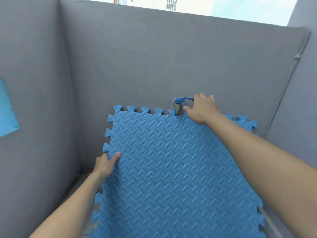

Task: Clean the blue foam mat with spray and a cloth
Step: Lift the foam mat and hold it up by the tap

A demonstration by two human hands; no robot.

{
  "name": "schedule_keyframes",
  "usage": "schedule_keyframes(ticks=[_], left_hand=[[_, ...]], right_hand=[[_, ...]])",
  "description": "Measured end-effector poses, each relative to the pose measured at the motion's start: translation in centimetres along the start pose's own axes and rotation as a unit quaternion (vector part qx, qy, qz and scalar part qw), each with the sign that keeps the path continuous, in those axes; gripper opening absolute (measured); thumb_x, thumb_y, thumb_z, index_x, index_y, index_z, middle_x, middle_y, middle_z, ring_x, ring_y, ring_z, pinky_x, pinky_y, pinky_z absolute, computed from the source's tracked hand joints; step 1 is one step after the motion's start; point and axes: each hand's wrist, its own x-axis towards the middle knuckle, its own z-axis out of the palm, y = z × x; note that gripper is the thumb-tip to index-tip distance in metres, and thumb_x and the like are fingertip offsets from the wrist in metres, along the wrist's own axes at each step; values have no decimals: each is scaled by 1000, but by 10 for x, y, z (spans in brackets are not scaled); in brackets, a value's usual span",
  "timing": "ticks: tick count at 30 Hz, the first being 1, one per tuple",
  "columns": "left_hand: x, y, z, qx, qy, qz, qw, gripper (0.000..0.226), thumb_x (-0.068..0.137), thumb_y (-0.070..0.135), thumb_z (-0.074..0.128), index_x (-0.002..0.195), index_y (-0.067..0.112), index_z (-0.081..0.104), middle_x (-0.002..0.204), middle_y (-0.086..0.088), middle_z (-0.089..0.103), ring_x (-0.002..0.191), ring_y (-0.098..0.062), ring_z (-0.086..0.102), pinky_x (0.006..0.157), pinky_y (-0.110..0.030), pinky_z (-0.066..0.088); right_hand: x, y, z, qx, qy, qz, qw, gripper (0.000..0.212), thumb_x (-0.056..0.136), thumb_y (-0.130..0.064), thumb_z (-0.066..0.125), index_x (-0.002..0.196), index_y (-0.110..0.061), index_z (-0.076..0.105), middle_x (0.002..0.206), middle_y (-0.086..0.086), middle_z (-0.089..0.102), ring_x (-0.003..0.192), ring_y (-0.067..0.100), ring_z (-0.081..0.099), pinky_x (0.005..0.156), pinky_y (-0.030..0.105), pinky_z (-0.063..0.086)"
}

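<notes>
The blue foam mat, textured with jigsaw edges, stands tilted up against the grey back wall. My left hand grips its left edge, thumb on the front face. My right hand is up at the wall tap, fingers curled round the tap's blue lever handle. The tap's metal spout hangs just above the mat's top edge. No spray bottle or cloth is in view.
Grey walls close in on the left, back and right, forming a narrow corner. A blue patch shows on the left wall. A thin pipe runs down the right corner. Floor tiles show at bottom left.
</notes>
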Motion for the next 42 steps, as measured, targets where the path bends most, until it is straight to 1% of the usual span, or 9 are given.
schedule_keyframes(ticks=[9, 15, 18, 21, 25, 28, 35, 39, 42], left_hand=[[10, -10, 4, 16, 7, 16, 1000, 88, 80, 67, 57, 142, 7, 40, 141, -10, 47, 122, -30, 52, 101, -46, 46], [-2, -5, 10, -1, -27, 28, 999, 70, 85, 57, 59, 132, 6, 49, 129, 2, 55, 117, -24, 55, 96, -37, 46], [-16, -4, 31, 6, -45, 43, 998, 47, 89, 46, 61, 116, 8, 56, 110, 0, 61, 99, -20, 58, 74, -26, 44], [-32, -4, 53, -25, -71, 38, 996, 37, 90, 42, 62, 109, 10, 57, 101, 2, 61, 84, -12, 58, 62, -19, 42], [-39, -10, 61, -99, -75, 21, 992, 34, 88, 38, 66, 110, 13, 57, 109, 1, 65, 95, -15, 63, 68, -22, 47], [-33, -4, 55, -129, -61, 22, 990, 34, 86, 37, 69, 108, 13, 57, 107, 4, 65, 98, -13, 61, 78, -27, 48], [-17, -1, -22, -101, 28, 52, 993, 50, 84, 41, 69, 121, 9, 59, 122, 1, 63, 107, -20, 60, 90, -36, 47], [-23, -24, -67, -122, 37, 48, 991, 60, 89, 40, 64, 137, 8, 46, 119, 10, 46, 126, -23, 46, 94, -35, 34], [-24, -39, -79, -137, 29, 18, 990, 48, 82, 47, 68, 121, 20, 57, 121, 14, 57, 122, -22, 52, 97, -38, 41]], right_hand=[[-15, -2, 3, 8, 44, -11, 999, 62, 94, -47, 47, 138, -3, 41, 141, 16, 44, 135, 33, 39, 122, 46, 11], [-64, 8, 23, 271, 73, 32, 959, 77, 97, -41, 51, 157, -22, 6, 165, -2, -2, 152, 18, 1, 121, 41, 10], [-114, 30, 54, 333, 143, 112, 925, 68, 97, -31, 53, 155, -20, 20, 164, 0, 14, 150, 15, 14, 119, 33, 15], [-156, 71, 91, 299, 90, 161, 936, 63, 96, -27, 57, 151, -17, 29, 160, 5, 24, 148, 20, 21, 120, 41, 21], [-185, 119, 110, 280, 77, 236, 927, 61, 95, -27, 57, 150, -14, 31, 159, 7, 27, 147, 25, 24, 119, 46, 23], [-191, 134, 124, 266, 88, 301, 912, 65, 95, -28, 57, 152, -13, 27, 163, 10, 14, 149, 28, 18, 118, 47, 22], [-150, 119, 170, 299, 152, 461, 821, 68, 99, -27, 49, 153, 0, 19, 161, 25, 4, 148, 41, 10, 119, 49, 11], [-103, 53, 186, 277, 151, 463, 828, 62, 102, -27, 35, 152, 3, 15, 161, 24, 10, 148, 43, 10, 118, 54, 7], [-83, -32, 192, 214, 169, 324, 906, 66, 102, -40, 27, 154, -3, 13, 162, 22, 7, 149, 44, 3, 120, 54, 3]])
